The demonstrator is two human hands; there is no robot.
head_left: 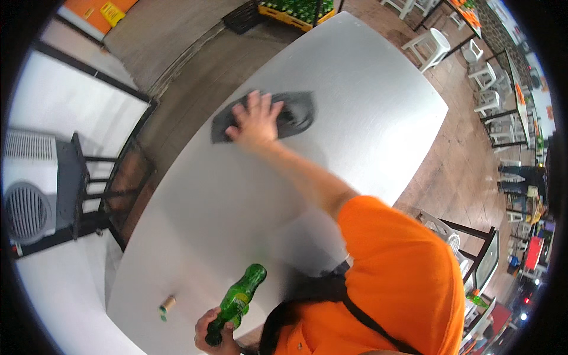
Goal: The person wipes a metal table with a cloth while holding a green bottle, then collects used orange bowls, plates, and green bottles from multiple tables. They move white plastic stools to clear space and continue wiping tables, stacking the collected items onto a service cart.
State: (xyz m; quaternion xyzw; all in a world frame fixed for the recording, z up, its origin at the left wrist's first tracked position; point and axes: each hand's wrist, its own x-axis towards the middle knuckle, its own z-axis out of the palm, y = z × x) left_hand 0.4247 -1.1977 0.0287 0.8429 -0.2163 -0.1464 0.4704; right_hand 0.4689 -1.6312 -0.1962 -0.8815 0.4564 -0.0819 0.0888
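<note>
My left hand (216,331) is closed round the lower part of a green glass bottle (236,299), which is held tilted by the near left part of a grey metal table (355,89). Across the table reaches my right arm in an orange sleeve. My right hand (257,121) lies flat with its fingers spread on a dark grey cloth (299,112), pressing it to the tabletop near the far left edge. Part of the cloth is hidden under that hand. A small tan cylinder with a green end (168,306) is on the table, left of the bottle.
Beyond the table's far end is a yellow crate (284,18) of green bottles. White plastic stools (429,50) and more tables are to the right. On the left, a grey unit with a round grille (29,201) stands by a black-framed partition.
</note>
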